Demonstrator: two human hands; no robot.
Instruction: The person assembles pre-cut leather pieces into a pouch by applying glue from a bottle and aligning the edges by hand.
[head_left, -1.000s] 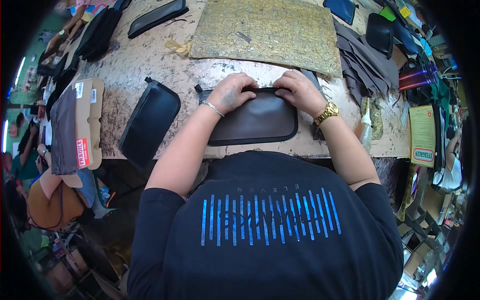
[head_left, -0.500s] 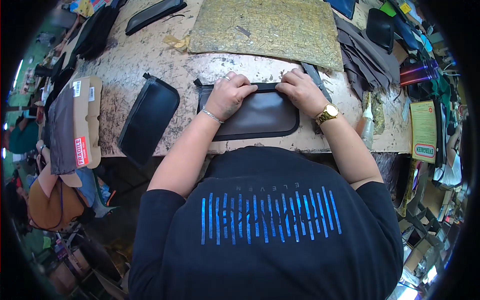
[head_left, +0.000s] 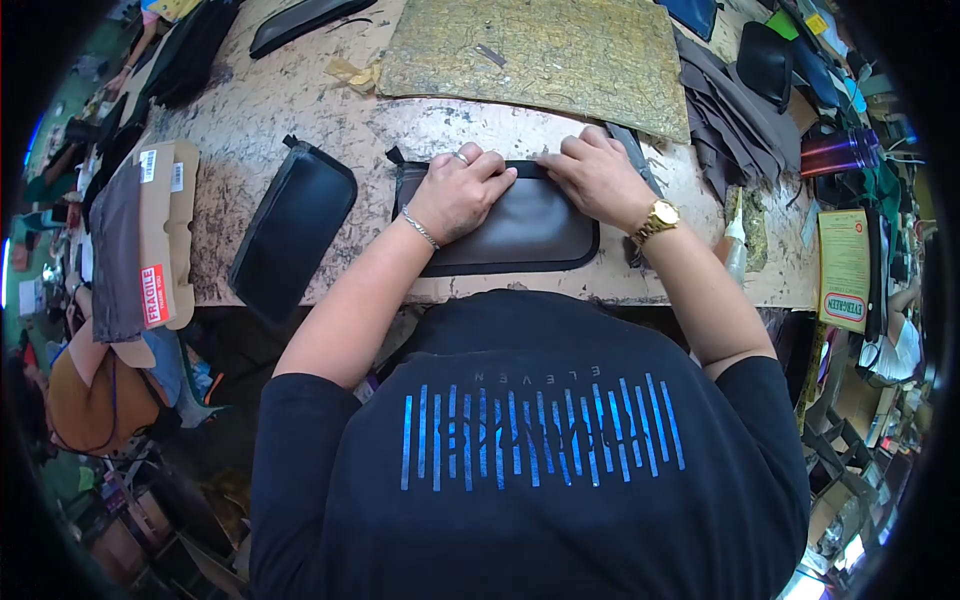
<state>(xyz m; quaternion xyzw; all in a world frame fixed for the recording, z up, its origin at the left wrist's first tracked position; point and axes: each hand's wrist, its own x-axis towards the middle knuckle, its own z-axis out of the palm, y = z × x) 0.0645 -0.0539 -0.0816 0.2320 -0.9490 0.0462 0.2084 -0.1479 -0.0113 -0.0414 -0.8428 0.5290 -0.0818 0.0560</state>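
A dark brown leather-like pouch (head_left: pixel 520 228) with black edging lies flat on the worktable, a black tab sticking out at its upper left corner. On its left part rests my left hand (head_left: pixel 462 192), the thumb and fingers pinched on the black upper edge. My right hand (head_left: pixel 598 178) bends over the upper right, its fingertips pressed together on the same edge close to the left thumb. Both palms face down and cover parts of that edge. Left of the pouch lies a second, black zip pouch (head_left: pixel 297 228), untouched.
A worn, glue-stained board (head_left: pixel 540 60) covers the far middle of the worktable (head_left: pixel 225 160). Cardboard with a FRAGILE label (head_left: pixel 155 295) stands left. Dark cloth pieces (head_left: pixel 725 115), a nozzle bottle (head_left: pixel 735 240) and a purple tumbler (head_left: pixel 840 153) are at right. Another person sits far left.
My right fingertips have shifted slightly left and up along the pouch's upper edge. My left hand stays nearly where it was, still pinching the edge. The pouch has hardly moved.
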